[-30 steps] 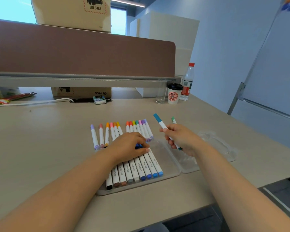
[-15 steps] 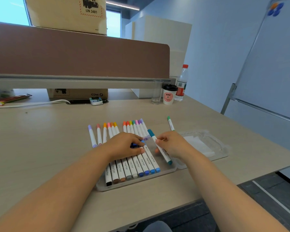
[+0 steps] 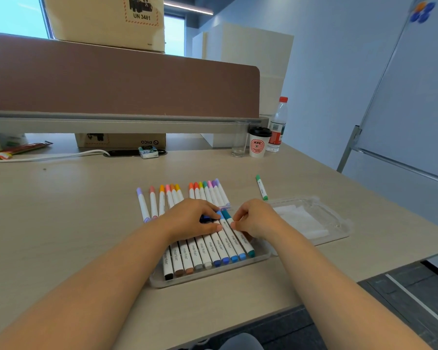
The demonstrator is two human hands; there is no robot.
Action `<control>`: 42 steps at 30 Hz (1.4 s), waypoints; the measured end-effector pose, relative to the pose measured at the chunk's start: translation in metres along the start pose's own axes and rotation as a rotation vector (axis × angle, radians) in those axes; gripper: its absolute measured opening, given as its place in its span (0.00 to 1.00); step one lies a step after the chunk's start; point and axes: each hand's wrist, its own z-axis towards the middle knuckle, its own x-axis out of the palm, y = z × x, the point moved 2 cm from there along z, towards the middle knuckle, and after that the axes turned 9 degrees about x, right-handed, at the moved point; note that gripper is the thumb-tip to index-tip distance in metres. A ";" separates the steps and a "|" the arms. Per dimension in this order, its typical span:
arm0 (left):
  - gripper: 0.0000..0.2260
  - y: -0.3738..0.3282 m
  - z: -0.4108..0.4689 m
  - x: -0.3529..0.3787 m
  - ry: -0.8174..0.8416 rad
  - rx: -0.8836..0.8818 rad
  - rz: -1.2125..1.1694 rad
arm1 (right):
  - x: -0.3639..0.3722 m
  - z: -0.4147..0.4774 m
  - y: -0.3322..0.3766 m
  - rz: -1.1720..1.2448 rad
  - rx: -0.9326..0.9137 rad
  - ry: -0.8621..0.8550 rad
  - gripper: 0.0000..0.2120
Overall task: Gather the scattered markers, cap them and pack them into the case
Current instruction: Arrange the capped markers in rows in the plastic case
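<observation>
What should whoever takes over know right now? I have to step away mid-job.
Left hand rests on the row of markers packed in the case.
Right hand pinches the teal marker, which lies at the row's right end.
Done: dark, grey and blue markers packed.
Left: the loose markers lined up beyond the case, and the lone green marker by the open lid.
</observation>
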 end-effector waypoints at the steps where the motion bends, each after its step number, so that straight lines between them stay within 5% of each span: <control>1: 0.18 0.000 0.000 0.000 -0.002 0.002 0.003 | 0.000 0.000 -0.001 0.030 -0.011 -0.018 0.04; 7: 0.17 0.000 0.000 0.000 -0.016 0.010 -0.001 | 0.001 0.002 -0.005 0.086 -0.098 -0.052 0.07; 13: 0.17 0.001 -0.001 -0.001 -0.010 0.015 -0.013 | -0.015 -0.001 -0.011 0.117 -0.077 0.186 0.08; 28: 0.18 -0.006 0.001 0.007 0.087 0.055 0.133 | -0.016 0.006 -0.006 0.088 -0.019 0.248 0.08; 30: 0.18 -0.005 0.001 0.007 0.096 0.061 0.137 | -0.020 0.014 -0.009 0.183 -0.024 0.195 0.06; 35: 0.18 -0.008 0.003 0.007 0.124 0.092 0.103 | -0.036 0.062 -0.025 0.244 -0.062 -0.331 0.07; 42: 0.17 -0.007 0.002 0.006 0.123 0.069 0.066 | -0.024 0.117 -0.031 -0.265 0.104 -0.226 0.17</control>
